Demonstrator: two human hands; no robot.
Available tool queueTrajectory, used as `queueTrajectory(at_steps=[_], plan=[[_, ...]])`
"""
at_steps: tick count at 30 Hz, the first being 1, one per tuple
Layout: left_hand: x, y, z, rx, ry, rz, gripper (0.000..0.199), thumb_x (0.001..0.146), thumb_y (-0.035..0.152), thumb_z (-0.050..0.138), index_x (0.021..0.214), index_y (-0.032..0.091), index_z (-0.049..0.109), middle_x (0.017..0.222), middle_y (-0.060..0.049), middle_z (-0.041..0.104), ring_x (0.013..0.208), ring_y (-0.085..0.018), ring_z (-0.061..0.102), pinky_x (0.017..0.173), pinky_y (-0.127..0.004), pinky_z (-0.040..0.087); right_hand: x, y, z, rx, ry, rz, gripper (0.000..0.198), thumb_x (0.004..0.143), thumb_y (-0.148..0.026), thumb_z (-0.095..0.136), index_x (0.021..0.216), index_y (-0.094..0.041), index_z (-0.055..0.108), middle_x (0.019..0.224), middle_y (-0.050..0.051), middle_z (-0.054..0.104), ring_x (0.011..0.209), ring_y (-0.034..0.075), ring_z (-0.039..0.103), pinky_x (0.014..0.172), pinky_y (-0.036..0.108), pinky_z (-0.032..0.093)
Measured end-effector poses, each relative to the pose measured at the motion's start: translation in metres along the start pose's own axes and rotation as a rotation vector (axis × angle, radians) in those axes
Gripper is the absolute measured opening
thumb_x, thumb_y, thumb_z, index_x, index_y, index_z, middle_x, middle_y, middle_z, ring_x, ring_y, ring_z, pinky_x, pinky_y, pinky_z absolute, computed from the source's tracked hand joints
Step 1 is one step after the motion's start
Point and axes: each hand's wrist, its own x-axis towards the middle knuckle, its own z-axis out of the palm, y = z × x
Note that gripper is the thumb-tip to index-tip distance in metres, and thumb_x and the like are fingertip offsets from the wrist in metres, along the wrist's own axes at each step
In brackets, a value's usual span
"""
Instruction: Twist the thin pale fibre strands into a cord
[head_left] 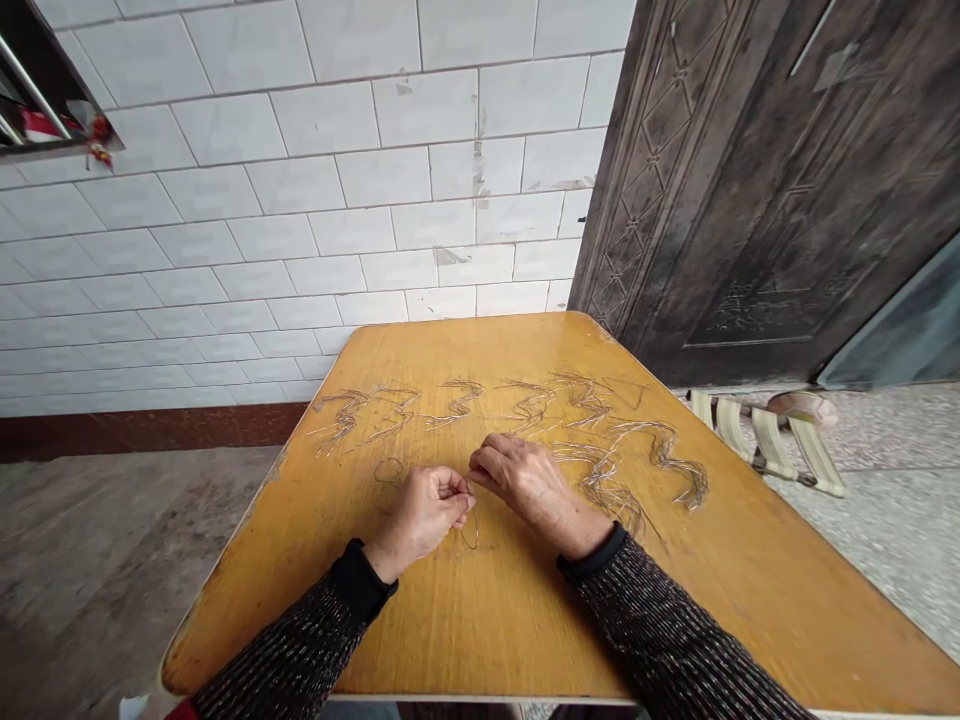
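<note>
Over the middle of the table, my left hand (427,512) is closed in a pinch on a thin wire (475,535), which curves down in a loop below the fingertips. My right hand (534,485) is closed too, its fingertips pinching at the same wire just beside the left ones. Another thin wire loop (388,470) shows left of my left hand; whether it joins the held wire I cannot tell. Right of my right hand lies a bundle of wavy, bent wires (600,470), and a further wavy bundle (679,465) sits beyond it.
Several more bent wire bundles (457,402) lie in a row across the wooden table (465,350). Behind it rises a white tiled wall (322,200), with a dark carved door (750,200) at right. A strapped folding stool (769,440) is on the floor to the right.
</note>
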Motion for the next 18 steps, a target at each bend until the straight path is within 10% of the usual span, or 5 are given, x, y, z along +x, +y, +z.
queueTrajectory(at_steps=[7,13,18], plan=[[0.001,-0.007,0.004,0.080,-0.038,0.033,0.014,0.064,0.015,0.056,0.052,0.015,0.049,0.046,0.003,0.050,0.042,-0.008,0.046,0.043,-0.020,0.035,0.003,-0.003,-0.003,-0.006,-0.102,-0.086,0.020,0.087,-0.019,0.048,0.070,-0.013,0.057,0.070,0.005,0.057,0.062,0.014,0.050,0.054,0.025,0.032],[0.008,-0.002,0.001,-0.067,0.137,0.071,0.011,0.065,0.021,0.060,0.063,0.015,0.051,0.053,0.003,0.053,0.047,-0.008,0.051,0.048,-0.021,0.042,0.003,-0.002,0.007,0.436,0.111,0.415,0.023,0.081,-0.028,0.056,0.098,-0.014,0.056,0.081,0.006,0.061,0.068,0.014,0.055,0.060,0.024,0.040],[0.009,0.003,-0.003,-0.245,0.247,0.101,0.015,0.064,0.022,0.063,0.070,0.014,0.052,0.061,0.003,0.056,0.050,-0.007,0.052,0.050,-0.019,0.043,0.000,-0.012,0.020,1.020,-0.058,0.567,0.026,0.079,-0.039,0.054,0.077,-0.013,0.058,0.063,0.002,0.059,0.055,0.010,0.051,0.052,0.021,0.038]])
